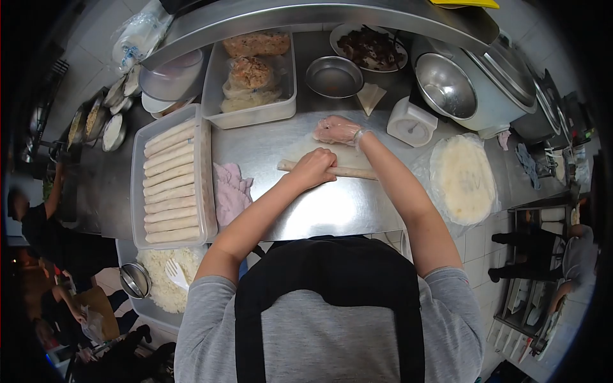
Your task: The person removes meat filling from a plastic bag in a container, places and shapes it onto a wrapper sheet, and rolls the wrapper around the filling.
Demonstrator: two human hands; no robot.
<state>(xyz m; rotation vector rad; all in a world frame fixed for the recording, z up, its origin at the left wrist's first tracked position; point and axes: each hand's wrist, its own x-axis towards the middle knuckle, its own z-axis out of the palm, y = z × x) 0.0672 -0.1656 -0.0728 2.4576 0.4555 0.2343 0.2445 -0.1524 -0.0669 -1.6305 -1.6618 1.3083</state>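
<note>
On the steel counter lies a thin pale wrapper sheet (348, 155), with a long filled roll (356, 172) along its near side. My left hand (315, 168) is closed over the middle of the roll, its fingers curled round it. Beyond it, my right hand (338, 131), in a clear plastic glove, is curled at the far edge of the wrapper; what its fingertips hold, if anything, is hidden. Left of my hands, a plastic tub (205, 185) holds several finished rolls in a row. To the right lies a stack of round wrappers (462, 179) in a plastic bag.
A tub (293, 96) with bagged filling, a metal bowl (334, 76) and a plate (377, 66) of dark food stand at the back. A white scale (412, 122) is right. A pink cloth (232, 195) lies left. Overhead runs a steel shelf (306, 18). Other people are around.
</note>
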